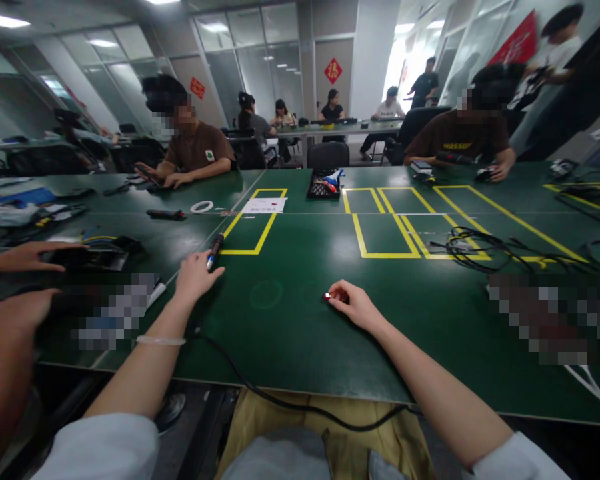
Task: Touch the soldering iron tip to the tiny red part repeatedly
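My left hand (pixel 194 279) is closed around the near part of a black cylindrical tool with a blue and silver section (pixel 215 252), its thumb sticking out to the right. The tool's far end points at a yellow tape rectangle (pixel 258 253). Over the green table, the fingertips of my right hand (pixel 355 305) pinch a small red and white piece (pixel 327 297); its exact kind is too small to tell. A printed white sheet (pixel 265 205) lies inside the left tape rectangle.
A black cable (pixel 260 390) droops over the table's front edge. Coiled cables (pixel 473 247) lie at right. At the back stands a black tray (pixel 323 189) of small items. A tape roll (pixel 201 207) rests left of the sheet. Another person's hands (pixel 23 310) work close at left.
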A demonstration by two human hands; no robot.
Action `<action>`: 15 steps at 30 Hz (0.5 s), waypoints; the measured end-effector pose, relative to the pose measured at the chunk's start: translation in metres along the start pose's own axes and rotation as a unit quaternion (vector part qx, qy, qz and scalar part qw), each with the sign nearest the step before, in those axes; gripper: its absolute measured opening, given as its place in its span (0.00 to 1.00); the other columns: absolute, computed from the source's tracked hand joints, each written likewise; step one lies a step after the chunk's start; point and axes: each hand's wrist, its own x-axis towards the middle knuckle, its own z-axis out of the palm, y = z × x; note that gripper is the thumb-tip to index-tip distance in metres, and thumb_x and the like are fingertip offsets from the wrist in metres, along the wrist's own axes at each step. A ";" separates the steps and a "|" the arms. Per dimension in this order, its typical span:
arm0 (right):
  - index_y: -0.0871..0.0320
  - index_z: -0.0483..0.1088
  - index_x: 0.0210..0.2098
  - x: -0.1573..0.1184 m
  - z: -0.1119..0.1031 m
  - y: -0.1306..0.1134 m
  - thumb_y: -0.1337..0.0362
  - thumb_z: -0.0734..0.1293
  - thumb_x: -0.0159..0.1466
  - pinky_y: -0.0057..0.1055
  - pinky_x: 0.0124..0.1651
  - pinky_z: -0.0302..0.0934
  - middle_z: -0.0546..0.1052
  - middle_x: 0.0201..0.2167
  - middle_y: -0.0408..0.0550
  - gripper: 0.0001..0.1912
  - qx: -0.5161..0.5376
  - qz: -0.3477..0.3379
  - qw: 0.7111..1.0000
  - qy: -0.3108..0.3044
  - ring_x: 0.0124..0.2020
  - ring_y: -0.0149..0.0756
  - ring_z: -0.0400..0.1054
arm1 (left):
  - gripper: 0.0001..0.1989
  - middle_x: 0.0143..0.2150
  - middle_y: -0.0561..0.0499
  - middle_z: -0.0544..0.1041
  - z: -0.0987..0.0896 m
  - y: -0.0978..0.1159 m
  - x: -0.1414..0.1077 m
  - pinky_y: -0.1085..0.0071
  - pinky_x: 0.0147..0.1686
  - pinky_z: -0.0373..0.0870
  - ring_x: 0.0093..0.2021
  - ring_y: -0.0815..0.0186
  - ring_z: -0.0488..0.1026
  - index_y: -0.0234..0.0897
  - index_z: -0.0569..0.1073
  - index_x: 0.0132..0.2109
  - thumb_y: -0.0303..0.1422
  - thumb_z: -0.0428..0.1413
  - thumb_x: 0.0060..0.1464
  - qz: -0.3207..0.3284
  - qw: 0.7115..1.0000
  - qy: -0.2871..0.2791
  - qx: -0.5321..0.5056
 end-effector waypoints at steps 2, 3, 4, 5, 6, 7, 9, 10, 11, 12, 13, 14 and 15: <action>0.59 0.69 0.39 0.000 0.000 0.000 0.63 0.65 0.61 0.27 0.34 0.59 0.71 0.28 0.42 0.08 -0.001 0.001 1.000 -0.002 0.29 0.31 0.65 | 0.35 0.55 0.35 0.66 -0.003 -0.023 0.004 0.57 0.47 0.64 0.52 0.44 0.65 0.28 0.63 0.56 0.49 0.57 0.48 -0.022 0.998 -0.048 0.041; 0.59 0.69 0.38 0.000 0.000 -0.001 0.63 0.65 0.61 0.27 0.34 0.59 0.71 0.28 0.42 0.07 -0.002 0.002 1.000 -0.003 0.29 0.31 0.65 | 0.34 0.51 0.36 0.69 -0.002 -0.031 0.004 0.60 0.45 0.65 0.50 0.46 0.67 0.27 0.66 0.53 0.49 0.58 0.47 -0.021 0.996 -0.074 0.043; 0.59 0.69 0.38 0.000 0.000 -0.001 0.63 0.65 0.61 0.27 0.34 0.59 0.72 0.28 0.43 0.07 -0.002 0.003 1.000 -0.003 0.29 0.31 0.65 | 0.31 0.47 0.39 0.71 -0.001 -0.037 0.004 0.62 0.43 0.66 0.47 0.48 0.69 0.28 0.67 0.50 0.48 0.59 0.46 -0.013 0.994 -0.096 0.041; 0.59 0.69 0.39 0.000 0.000 -0.001 0.63 0.65 0.61 0.28 0.34 0.59 0.72 0.29 0.43 0.07 -0.004 0.003 1.000 -0.004 0.30 0.31 0.65 | 0.28 0.44 0.41 0.73 0.000 -0.042 0.003 0.65 0.42 0.66 0.46 0.51 0.70 0.28 0.69 0.48 0.46 0.59 0.46 -0.006 0.993 -0.111 0.042; 0.59 0.69 0.39 0.000 0.000 0.000 0.64 0.65 0.61 0.28 0.34 0.59 0.72 0.29 0.43 0.07 -0.006 0.002 1.000 -0.004 0.30 0.31 0.65 | 0.26 0.41 0.43 0.73 0.001 -0.045 0.002 0.66 0.41 0.65 0.45 0.53 0.70 0.29 0.69 0.46 0.44 0.60 0.46 0.001 0.992 -0.117 0.042; 0.59 0.69 0.39 0.000 0.000 0.000 0.64 0.65 0.61 0.28 0.35 0.59 0.72 0.29 0.43 0.07 -0.008 0.001 1.000 -0.003 0.30 0.31 0.66 | 0.24 0.40 0.44 0.74 0.003 -0.047 0.001 0.67 0.41 0.65 0.44 0.54 0.70 0.30 0.69 0.45 0.43 0.61 0.45 0.009 0.993 -0.115 0.041; 0.58 0.69 0.39 0.000 0.001 0.000 0.64 0.65 0.61 0.28 0.35 0.59 0.72 0.29 0.43 0.07 -0.014 -0.004 1.000 -0.001 0.30 0.31 0.66 | 0.23 0.40 0.43 0.74 0.004 -0.047 -0.001 0.67 0.42 0.65 0.44 0.55 0.70 0.30 0.70 0.44 0.41 0.61 0.43 0.028 0.994 -0.104 0.035; 0.58 0.69 0.39 0.000 0.001 0.000 0.64 0.65 0.61 0.28 0.35 0.59 0.72 0.29 0.43 0.07 -0.015 -0.006 1.000 0.001 0.30 0.31 0.66 | 0.22 0.40 0.43 0.74 0.004 -0.046 -0.002 0.68 0.41 0.65 0.44 0.55 0.70 0.31 0.70 0.43 0.41 0.61 0.43 0.039 0.994 -0.101 0.031; 0.58 0.69 0.39 0.000 0.001 0.000 0.64 0.65 0.61 0.28 0.35 0.59 0.71 0.29 0.43 0.07 -0.016 -0.006 1.000 0.001 0.30 0.31 0.66 | 0.21 0.39 0.43 0.75 0.004 -0.043 -0.003 0.68 0.41 0.66 0.43 0.56 0.70 0.31 0.71 0.43 0.41 0.60 0.43 0.047 0.994 -0.099 0.025; 0.58 0.70 0.39 0.000 0.001 0.000 0.64 0.65 0.61 0.28 0.35 0.59 0.71 0.29 0.43 0.07 -0.017 -0.005 1.000 0.002 0.30 0.31 0.65 | 0.21 0.39 0.43 0.75 0.003 -0.040 -0.005 0.68 0.41 0.66 0.41 0.57 0.71 0.31 0.71 0.42 0.41 0.59 0.44 0.050 0.994 -0.099 0.018; 0.58 0.69 0.39 0.000 0.001 0.000 0.64 0.65 0.61 0.28 0.35 0.59 0.72 0.29 0.43 0.07 -0.017 -0.003 1.000 0.001 0.30 0.31 0.66 | 0.21 0.38 0.43 0.75 0.003 -0.036 -0.007 0.67 0.41 0.66 0.41 0.58 0.71 0.31 0.72 0.43 0.41 0.59 0.44 0.046 0.994 -0.098 0.008; 0.59 0.69 0.39 0.001 0.001 -0.001 0.64 0.65 0.61 0.28 0.35 0.59 0.72 0.29 0.43 0.07 -0.017 -0.001 1.000 -0.001 0.30 0.31 0.66 | 0.22 0.38 0.43 0.75 0.003 -0.032 -0.010 0.67 0.42 0.67 0.41 0.58 0.72 0.31 0.72 0.43 0.41 0.58 0.44 0.036 0.995 -0.094 -0.008; 0.59 0.70 0.39 0.001 0.001 -0.001 0.64 0.65 0.61 0.28 0.35 0.59 0.72 0.29 0.43 0.07 -0.018 0.000 1.000 -0.002 0.30 0.32 0.66 | 0.23 0.39 0.43 0.75 0.003 -0.026 -0.013 0.67 0.43 0.67 0.42 0.58 0.72 0.31 0.72 0.44 0.41 0.58 0.43 0.024 0.996 -0.087 -0.025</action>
